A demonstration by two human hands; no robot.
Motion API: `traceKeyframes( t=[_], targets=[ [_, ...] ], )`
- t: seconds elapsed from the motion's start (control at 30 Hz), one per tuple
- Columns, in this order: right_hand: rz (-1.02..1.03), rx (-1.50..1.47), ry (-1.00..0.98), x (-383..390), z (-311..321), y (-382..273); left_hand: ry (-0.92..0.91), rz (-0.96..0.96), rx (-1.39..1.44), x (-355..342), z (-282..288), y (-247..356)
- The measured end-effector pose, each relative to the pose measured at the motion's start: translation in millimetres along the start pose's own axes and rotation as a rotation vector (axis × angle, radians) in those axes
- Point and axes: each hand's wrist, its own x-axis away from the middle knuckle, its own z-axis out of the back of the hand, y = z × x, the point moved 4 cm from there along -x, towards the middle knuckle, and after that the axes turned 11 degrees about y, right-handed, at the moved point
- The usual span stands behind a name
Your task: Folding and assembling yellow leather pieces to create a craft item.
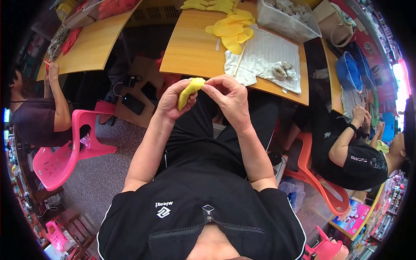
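My left hand point(173, 99) is closed around a curved yellow fabric piece point(189, 92), plump like a small pouch, held above my lap just short of the table edge. The thumb and forefinger of my right hand point(229, 94) pinch together at the upper right end of that piece. Whether something small, such as a thread, is between those fingertips I cannot make out. On the table beyond lies a pile of flat yellow fabric pieces point(232, 28). To its right, a white cloth point(273, 50) carries a greyish clump point(282, 70), and a thin stick point(239, 60) rests along the cloth's left side.
A translucent bin point(288, 21) of greyish material stands at the table's back right. Co-workers sit at either side, one by a pink chair point(78, 143), another by an orange chair point(318, 177). A blue basket point(349, 73) is at right. A dark phone point(133, 104) lies below left.
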Motion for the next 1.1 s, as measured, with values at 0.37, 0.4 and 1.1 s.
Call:
traceKeyframes(
  t=[0.37, 0.4, 1.1],
  targets=[
    [-0.319, 0.049, -0.033, 10, 43, 66, 0.227, -0.496, -0.655, 9, 14, 55],
    [-0.331, 0.068, -0.080, 13, 47, 76, 0.230, -0.595, -0.798, 9, 15, 68],
    [-0.384, 0.670, -0.939, 63, 44, 185, -0.119, -0.658, -2.330, -374, -176, 335]
  ],
)
